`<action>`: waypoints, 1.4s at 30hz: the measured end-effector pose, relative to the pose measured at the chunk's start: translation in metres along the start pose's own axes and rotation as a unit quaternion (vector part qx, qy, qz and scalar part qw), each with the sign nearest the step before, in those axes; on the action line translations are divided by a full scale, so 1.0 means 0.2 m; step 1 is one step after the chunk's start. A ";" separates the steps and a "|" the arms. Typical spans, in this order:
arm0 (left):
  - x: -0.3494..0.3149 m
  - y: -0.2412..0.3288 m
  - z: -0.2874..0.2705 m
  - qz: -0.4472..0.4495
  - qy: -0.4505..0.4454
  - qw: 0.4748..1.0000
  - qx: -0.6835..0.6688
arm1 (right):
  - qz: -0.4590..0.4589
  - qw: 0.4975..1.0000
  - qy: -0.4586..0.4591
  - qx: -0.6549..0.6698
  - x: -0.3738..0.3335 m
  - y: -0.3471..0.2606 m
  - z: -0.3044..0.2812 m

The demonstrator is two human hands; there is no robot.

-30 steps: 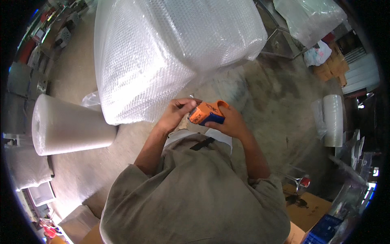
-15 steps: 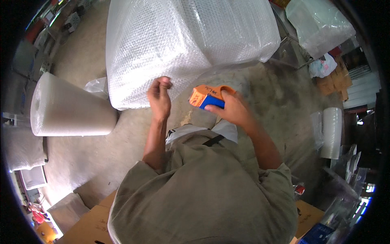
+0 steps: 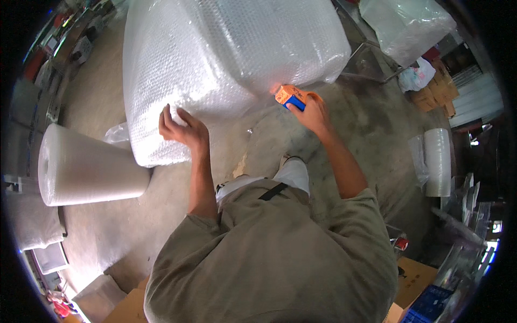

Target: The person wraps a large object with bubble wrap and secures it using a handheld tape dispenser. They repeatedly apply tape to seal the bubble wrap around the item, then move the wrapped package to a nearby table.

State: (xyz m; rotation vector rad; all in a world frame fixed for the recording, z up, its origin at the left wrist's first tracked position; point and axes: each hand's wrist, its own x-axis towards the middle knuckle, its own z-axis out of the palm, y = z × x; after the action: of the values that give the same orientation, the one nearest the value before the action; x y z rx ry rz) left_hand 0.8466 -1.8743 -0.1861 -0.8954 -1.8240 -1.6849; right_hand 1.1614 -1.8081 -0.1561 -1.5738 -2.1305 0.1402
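A large block wrapped in bubble wrap [image 3: 183, 59] fills the top middle of the view. At its near left face is my left hand [image 3: 184, 128], fingers curved and spread apart, with nothing seen in them. Whether its fingertips touch the wrap I cannot tell. My right hand [image 3: 314, 115] is closed around an orange-and-blue handheld tape dispenser [image 3: 295, 100], with handwriting on its orange body. The dispenser's front end is close to the lower edge of the wrapped block.
A thick roll of bubble wrap [image 3: 91, 167] lies on the concrete floor [image 3: 177, 185] to the left. On the right stand a thinner roll [image 3: 437, 161], cardboard boxes [image 3: 439, 89] and a plastic-covered bundle [image 3: 406, 27]. An open-framed metal rack [image 3: 371, 62] stands beside the wrapped block.
My left hand has moved left, its fingers spreading from a closed pose. My right hand has carried the tape dispenser up toward the wrapped block's lower edge. The view has shifted slightly.
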 end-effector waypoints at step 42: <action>0.09 0.06 -0.05 -0.083 -0.127 0.987 -0.053 | -0.063 0.981 -0.181 -0.033 0.04 -0.59 -0.29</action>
State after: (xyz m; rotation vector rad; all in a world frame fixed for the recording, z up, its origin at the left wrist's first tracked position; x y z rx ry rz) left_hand 0.8421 -1.8808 -0.1642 -1.0693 -2.0407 -1.8553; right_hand 1.0826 -1.8516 -0.0608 -1.5371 -2.5297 0.3399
